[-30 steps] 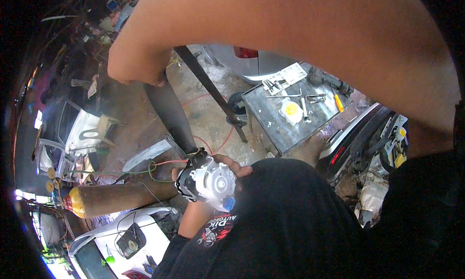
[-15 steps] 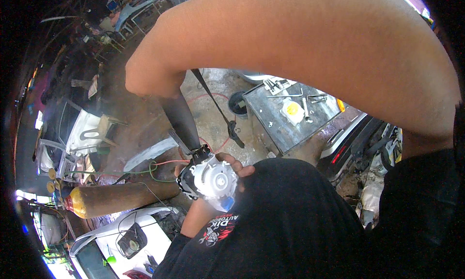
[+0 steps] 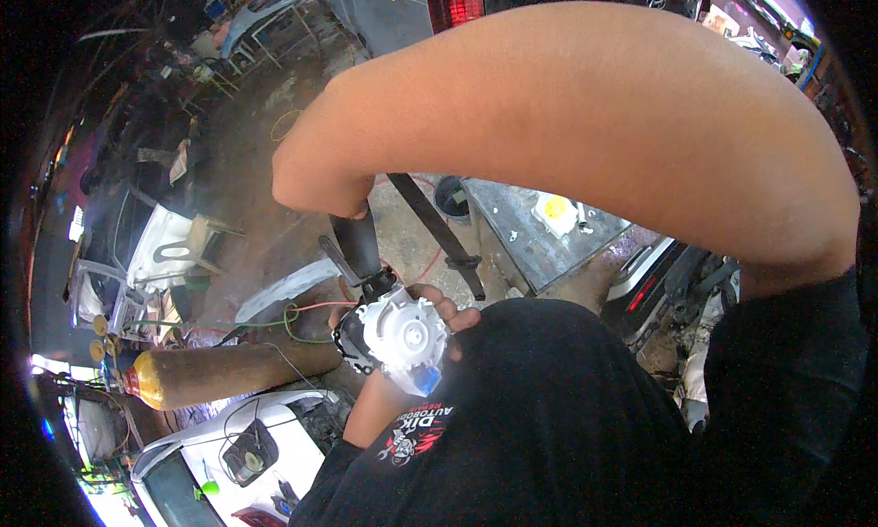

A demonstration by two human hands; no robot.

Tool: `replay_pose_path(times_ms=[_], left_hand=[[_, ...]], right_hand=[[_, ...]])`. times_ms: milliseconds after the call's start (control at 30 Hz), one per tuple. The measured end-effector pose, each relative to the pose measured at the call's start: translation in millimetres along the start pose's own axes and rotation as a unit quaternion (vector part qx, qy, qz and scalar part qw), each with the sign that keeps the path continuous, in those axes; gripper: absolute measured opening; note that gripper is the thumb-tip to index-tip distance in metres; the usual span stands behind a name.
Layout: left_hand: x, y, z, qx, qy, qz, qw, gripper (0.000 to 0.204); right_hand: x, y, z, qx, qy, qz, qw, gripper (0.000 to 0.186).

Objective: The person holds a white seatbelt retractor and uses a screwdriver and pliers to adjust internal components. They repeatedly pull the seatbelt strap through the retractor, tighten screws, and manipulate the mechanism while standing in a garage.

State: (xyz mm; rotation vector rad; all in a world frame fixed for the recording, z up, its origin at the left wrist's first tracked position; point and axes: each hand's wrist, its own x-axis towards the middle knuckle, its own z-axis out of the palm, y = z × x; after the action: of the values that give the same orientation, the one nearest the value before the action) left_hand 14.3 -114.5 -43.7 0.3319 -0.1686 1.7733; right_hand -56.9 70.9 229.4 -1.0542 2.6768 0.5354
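A seat belt retractor (image 3: 410, 337) with a white plastic cover and a blue part at its lower end lies in my left hand (image 3: 443, 311). The fingers of that hand wrap round its far side, and the palm is hidden beneath it. Black belt webbing (image 3: 355, 244) runs up from the retractor into my right hand (image 3: 322, 181), which is closed on it at the end of my outstretched arm. More webbing hangs down beyond that hand, carrying a belt tongue (image 3: 463, 263).
A grey worktable (image 3: 540, 244) bears a white and yellow round part (image 3: 555, 212), with a dark bucket (image 3: 450, 198) beside it. At left lie a gas cylinder (image 3: 229, 377) and a white car panel (image 3: 247, 463). A car bumper (image 3: 645, 280) stands at right.
My right hand has come down and to the right, closer to the retractor. The hanging webbing has swung right and turned its broad side. My left hand and the retractor have hardly moved.
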Motion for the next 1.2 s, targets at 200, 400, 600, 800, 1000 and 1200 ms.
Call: replay_pose_path(times_ms=[200,400,600,800,1000,1200], left_hand=[[-4,2,-8,-0.009,0.063,-0.024,0.998,0.059],[15,11,-19,0.129,-0.006,-0.06,0.99,0.114],[8,49,-4,0.296,0.11,-0.062,0.947,0.135],[-57,112,-43,0.667,0.342,-0.153,0.644,0.116],[-22,88,7,0.763,0.289,-0.172,0.552,0.114],[-42,116,25,0.776,0.283,-0.175,0.537,0.12]], right_hand=[[6,-1,13,0.023,-0.017,0.026,0.999,0.037],[2,8,12,-0.002,-0.024,0.024,0.999,0.031],[10,21,17,0.008,0.029,0.014,0.999,0.023],[14,-3,47,-0.017,0.098,-0.021,0.995,0.016],[23,-26,59,-0.004,0.093,-0.069,0.993,0.015],[9,-15,15,-0.001,0.008,-0.061,0.998,0.016]])
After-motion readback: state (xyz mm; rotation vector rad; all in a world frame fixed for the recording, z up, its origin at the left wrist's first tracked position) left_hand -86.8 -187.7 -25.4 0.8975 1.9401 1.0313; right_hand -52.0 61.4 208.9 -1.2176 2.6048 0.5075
